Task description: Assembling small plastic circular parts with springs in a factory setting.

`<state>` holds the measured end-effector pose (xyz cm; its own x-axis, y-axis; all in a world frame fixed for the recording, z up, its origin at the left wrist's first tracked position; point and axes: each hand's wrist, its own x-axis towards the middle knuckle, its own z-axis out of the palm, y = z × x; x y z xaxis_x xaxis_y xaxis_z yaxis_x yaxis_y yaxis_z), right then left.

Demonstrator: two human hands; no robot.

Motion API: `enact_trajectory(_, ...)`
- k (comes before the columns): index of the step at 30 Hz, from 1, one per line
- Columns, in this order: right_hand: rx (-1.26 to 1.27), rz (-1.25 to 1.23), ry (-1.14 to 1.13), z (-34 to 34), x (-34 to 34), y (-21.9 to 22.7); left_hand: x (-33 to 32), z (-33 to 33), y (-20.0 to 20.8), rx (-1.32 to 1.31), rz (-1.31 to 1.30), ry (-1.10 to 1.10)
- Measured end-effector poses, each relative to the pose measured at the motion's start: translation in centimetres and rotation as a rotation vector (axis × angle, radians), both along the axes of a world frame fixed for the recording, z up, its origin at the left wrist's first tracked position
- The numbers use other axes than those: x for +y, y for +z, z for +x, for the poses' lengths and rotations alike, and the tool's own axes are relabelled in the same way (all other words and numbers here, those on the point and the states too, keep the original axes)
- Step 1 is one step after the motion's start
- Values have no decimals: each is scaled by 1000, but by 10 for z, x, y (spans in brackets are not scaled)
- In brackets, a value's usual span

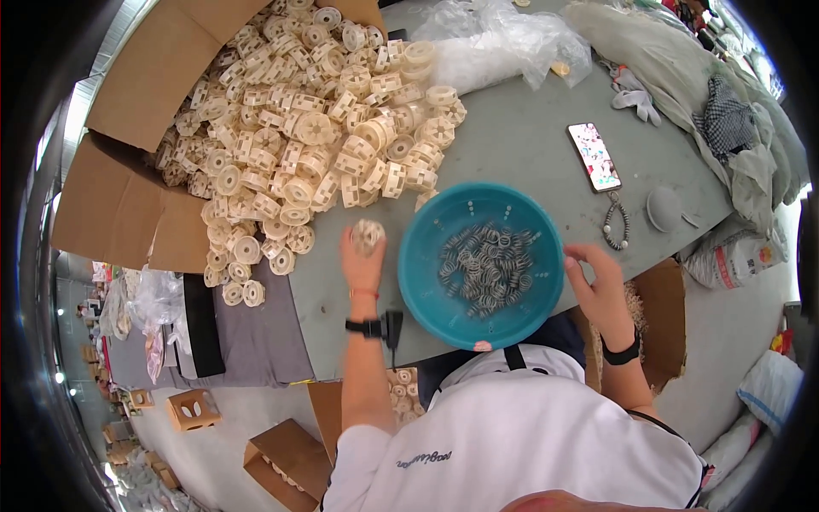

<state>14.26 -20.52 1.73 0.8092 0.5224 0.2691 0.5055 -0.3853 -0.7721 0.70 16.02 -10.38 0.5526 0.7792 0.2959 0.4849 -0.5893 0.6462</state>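
My left hand (pixel 362 262) is closed around a cream plastic spool-like part (pixel 368 236), a little left of the basin and somewhat blurred. A round teal basin (pixel 412 286) stands at the table's near edge, with many small metal coil springs (pixel 488 271) heaped in it. At the basin's right rim is my right hand (pixel 597 286), its thumb and fingers apart; nothing shows between them. A big pile of the same cream parts (pixel 316 128) spreads over the table at the far left, spilling from a tipped cardboard box (pixel 162 85).
Right of the basin lie a phone (pixel 595 157) with a lit screen, a beaded strap (pixel 616 224) and a grey round lid-like object (pixel 663 210). Clear plastic bags (pixel 503 38) and white gloves (pixel 636 98) lie farther back. Cardboard boxes (pixel 286 461) stand below the table.
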Motion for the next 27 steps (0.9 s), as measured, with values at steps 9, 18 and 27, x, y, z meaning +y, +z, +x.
enact_trajectory(9, 449, 222, 381, -25, 42, 18, -135, -29, 115, -97, -19, -364)
enact_trajectory(18, 464, 270, 420, -36, 65, 13, -163, -1, 121, -560, -941, -588)
enact_trajectory(27, -234, 259, 396, -33, 66, 14, -169, -4, 113, -335, -808, -489)
